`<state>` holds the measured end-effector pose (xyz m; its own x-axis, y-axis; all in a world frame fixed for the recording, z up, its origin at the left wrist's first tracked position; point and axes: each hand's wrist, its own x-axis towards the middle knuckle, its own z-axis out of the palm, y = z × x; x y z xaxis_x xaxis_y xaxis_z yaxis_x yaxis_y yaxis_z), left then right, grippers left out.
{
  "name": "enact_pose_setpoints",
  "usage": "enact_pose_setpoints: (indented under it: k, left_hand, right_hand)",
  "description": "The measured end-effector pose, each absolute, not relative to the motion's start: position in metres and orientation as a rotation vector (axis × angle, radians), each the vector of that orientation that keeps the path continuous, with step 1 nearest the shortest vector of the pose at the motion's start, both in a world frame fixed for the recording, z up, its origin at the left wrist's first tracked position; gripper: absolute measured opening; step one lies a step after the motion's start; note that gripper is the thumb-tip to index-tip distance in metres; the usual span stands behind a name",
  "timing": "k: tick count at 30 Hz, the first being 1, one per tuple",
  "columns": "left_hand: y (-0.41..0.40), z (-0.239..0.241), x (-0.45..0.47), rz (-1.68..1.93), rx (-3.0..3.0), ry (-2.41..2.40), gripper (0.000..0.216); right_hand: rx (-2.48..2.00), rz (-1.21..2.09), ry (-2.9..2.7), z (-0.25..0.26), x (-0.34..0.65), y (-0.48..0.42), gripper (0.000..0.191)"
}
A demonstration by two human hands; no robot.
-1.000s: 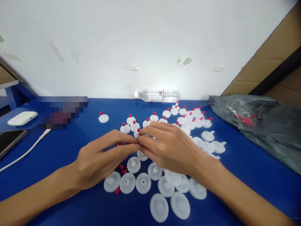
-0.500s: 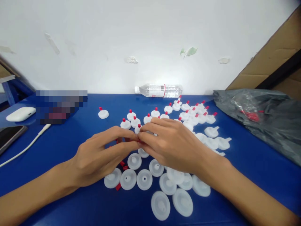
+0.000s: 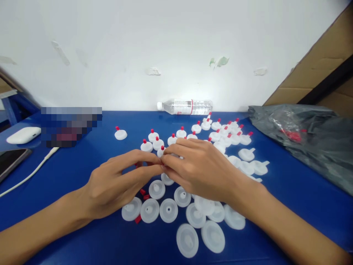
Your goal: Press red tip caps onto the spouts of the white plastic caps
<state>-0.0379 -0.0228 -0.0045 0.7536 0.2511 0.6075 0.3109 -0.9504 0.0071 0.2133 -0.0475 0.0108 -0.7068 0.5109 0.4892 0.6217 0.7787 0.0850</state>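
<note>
Fingertips of the left hand (image 3: 116, 180) and right hand (image 3: 195, 165) meet, each grip drawn nearly closed (whether anything is pinched between, I cannot tell). Just beyond them stands a red-tipped disc (image 3: 160, 152), one of roughly twenty on the tabletop (image 3: 91, 243). Nearer lie at least twelve untipped discs (image 3: 168, 215), hollow side up, and three loose red caps (image 3: 146, 197). One bottle (image 3: 183, 107) lies behind.

The label (image 3: 183, 107) on the clear bottle (image 3: 185, 107) bears print (image 3: 179, 113) too small to read.
</note>
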Motion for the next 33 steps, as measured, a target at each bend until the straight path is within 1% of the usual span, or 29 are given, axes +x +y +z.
enact_pose_setpoints:
  k: [5,13,18,33]
  left_hand:
    - [-0.0221,-0.0042,-0.0342,-1.043,-2.819,-0.444,0.028]
    - [-0.0229,-0.0018,-0.0314,-1.022,-2.830,-0.470,0.027]
    - [-0.0237,-0.0039,-0.0343,-0.982,-2.852,-0.504,0.032]
    - [-0.0228,0.0004,-0.0321,-0.954,-2.826,-0.458,0.028]
  right_hand:
    - [-0.871,-0.332,-2.532,0.0100,0.2128,-0.0475,0.020]
    - [-0.920,-0.315,-2.585,0.0136,0.2125,-0.0491,0.018]
    - [-0.955,-0.284,-2.612,0.0150,0.2125,-0.0508,0.017]
    - [-0.975,-0.235,-2.638,0.0166,0.2109,-0.0513,0.016]
